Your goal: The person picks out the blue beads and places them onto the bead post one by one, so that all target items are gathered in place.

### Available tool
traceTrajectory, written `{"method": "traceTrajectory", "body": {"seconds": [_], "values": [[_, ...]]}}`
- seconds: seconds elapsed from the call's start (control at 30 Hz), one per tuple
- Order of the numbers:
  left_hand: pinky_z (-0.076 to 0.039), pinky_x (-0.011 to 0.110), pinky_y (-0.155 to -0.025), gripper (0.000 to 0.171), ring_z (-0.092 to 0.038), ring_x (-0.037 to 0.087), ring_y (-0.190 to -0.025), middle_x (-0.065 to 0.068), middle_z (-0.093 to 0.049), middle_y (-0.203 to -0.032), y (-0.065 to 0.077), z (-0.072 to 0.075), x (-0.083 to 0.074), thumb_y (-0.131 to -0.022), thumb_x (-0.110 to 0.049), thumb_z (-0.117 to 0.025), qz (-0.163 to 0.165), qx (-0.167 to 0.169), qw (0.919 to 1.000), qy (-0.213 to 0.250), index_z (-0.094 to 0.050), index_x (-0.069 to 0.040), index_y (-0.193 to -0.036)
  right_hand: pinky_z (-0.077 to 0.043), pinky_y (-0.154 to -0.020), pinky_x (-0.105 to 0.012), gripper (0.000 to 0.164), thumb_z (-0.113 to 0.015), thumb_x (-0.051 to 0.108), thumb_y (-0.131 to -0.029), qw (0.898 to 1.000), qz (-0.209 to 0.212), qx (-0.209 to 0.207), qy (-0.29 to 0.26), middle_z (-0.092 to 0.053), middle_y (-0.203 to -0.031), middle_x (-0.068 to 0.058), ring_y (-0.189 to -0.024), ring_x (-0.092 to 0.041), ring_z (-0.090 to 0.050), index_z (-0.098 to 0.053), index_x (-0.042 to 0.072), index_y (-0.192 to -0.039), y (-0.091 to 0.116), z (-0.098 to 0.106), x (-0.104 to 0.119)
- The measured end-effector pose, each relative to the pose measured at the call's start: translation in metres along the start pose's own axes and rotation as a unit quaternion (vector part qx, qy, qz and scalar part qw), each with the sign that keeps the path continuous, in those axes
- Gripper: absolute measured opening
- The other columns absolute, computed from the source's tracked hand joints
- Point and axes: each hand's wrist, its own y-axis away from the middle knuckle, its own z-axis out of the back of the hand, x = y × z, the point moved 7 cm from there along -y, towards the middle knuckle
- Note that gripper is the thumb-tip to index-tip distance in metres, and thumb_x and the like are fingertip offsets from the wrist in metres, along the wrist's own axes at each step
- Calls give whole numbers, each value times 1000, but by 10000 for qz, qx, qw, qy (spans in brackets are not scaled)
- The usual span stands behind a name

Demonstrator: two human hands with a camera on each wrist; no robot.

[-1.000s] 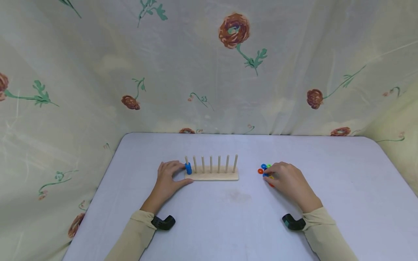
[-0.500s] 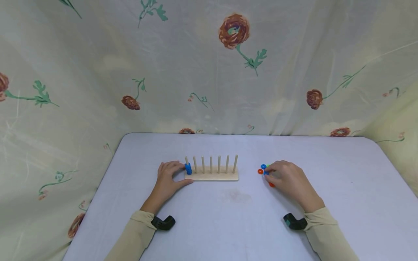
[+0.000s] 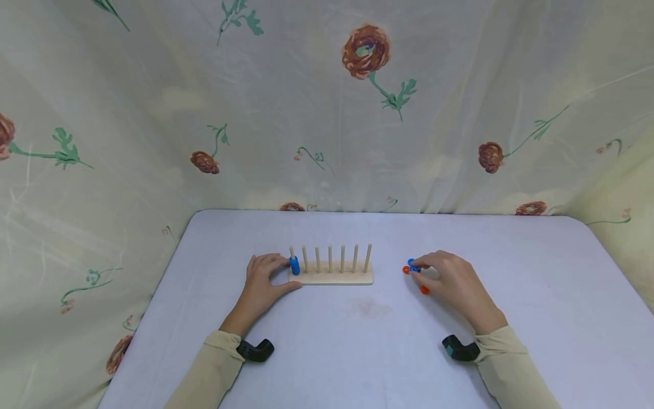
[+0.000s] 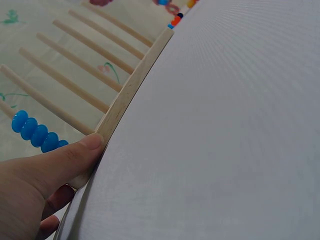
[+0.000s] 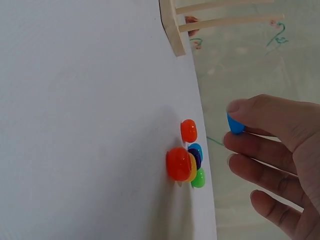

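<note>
A wooden peg rack with a row of upright pegs stands on the table, and several blue beads are stacked on its leftmost peg. My left hand grips that end of the rack, thumb on the base's front edge. To the right, my right hand pinches a blue bead between thumb and fingertips, raised over a small group of loose beads. In that group the right wrist view shows an orange bead, a larger-looking red-orange one and a green one, with yellow and blue ones partly hidden.
A white-covered table carries everything. A curtain with printed flowers hangs behind its back edge. Black devices are strapped on both wrists, one at the left wrist and one at the right.
My right hand has lifted slightly from the bead group, now with a blue bead pinched at its fingertips. The left hand and the rack have stayed in place.
</note>
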Motion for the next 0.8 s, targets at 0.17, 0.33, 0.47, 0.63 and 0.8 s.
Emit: {"method": "traceTrajectory", "body": {"seconds": [0.17,0.33,0.47,0.63,0.8], "values": [[-11,66,-127,55,-51,38,-139,16,-68,-135,0,0,-1,-75,-32,-94,-6,-18,10000,-1,-74,-8,-120,-61,-85,-48,20,-86,19,-85,9999,79,-127,-55,-78,-98,-4,-96,-24,-71,-81,13,-103,-1,3,3],[-12,67,-126,54,-51,39,-138,17,-68,-134,1,2,-3,-74,-31,-94,-34,-53,10000,-2,-75,-7,-119,-62,-85,-48,22,-87,19,-84,9993,204,-296,-64,-79,-99,-3,-96,-24,-72,-81,13,-104,-5,7,10],[-12,67,-126,54,-51,38,-138,17,-68,-135,1,2,-3,-75,-31,-94,-44,-55,10000,-1,-74,-7,-119,-62,-87,-49,25,-87,18,-84,9990,281,-321,-127,-79,-102,-5,-98,-25,-73,-81,12,-107,-10,10,17],[-12,68,-126,54,-51,38,-139,16,-68,-135,1,0,-1,-75,-32,-93,-31,-30,10000,-30,-74,-8,-120,-62,-87,-50,26,-85,19,-86,9989,262,-297,-245,-79,-106,-6,-99,-26,-73,-80,12,-111,-18,13,26],[-12,68,-126,54,-51,38,-139,17,-67,-136,0,0,-2,-75,-32,-93,-47,-37,10000,22,-74,-8,-120,-62,-85,-47,24,-85,22,-87,9970,468,-507,-343,-80,-104,-4,-99,-23,-73,-81,13,-109,-26,19,39]]}}
